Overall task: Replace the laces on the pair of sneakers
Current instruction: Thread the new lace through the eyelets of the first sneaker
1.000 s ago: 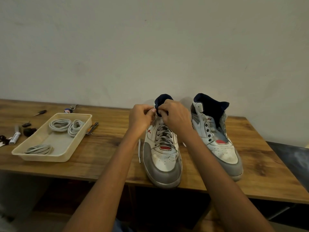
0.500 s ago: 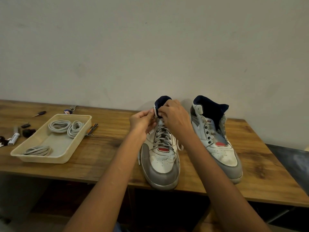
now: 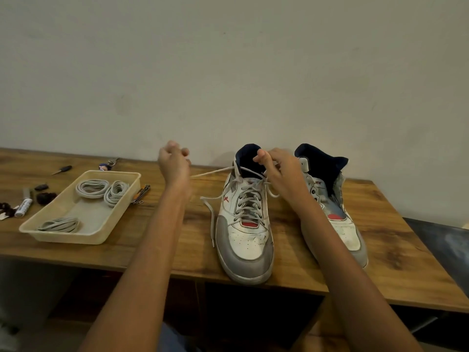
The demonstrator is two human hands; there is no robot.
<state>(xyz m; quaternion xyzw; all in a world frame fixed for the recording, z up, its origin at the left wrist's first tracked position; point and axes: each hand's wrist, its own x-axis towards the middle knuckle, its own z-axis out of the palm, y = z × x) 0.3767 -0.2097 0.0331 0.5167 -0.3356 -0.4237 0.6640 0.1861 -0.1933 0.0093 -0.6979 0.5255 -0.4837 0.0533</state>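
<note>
1. Laced sneaker (image 3: 245,232) on table (image 3: 380,262), lace (image 3: 215,172) being unthreaded: early stage.
2. Left hand (image 3: 173,162) fingers pinch lace end; right hand (image 3: 281,171) grips lace at collar.
3. Second sneaker (image 3: 332,199), right of it, is laceless; replacement laces (image 3: 101,190) wait in tray (image 3: 76,235), left.

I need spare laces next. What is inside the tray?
Three coiled bundles of laces lie in the tray: two at the far end, one near the front. Nothing covers them; what lies beneath each coil is hidden.
</note>
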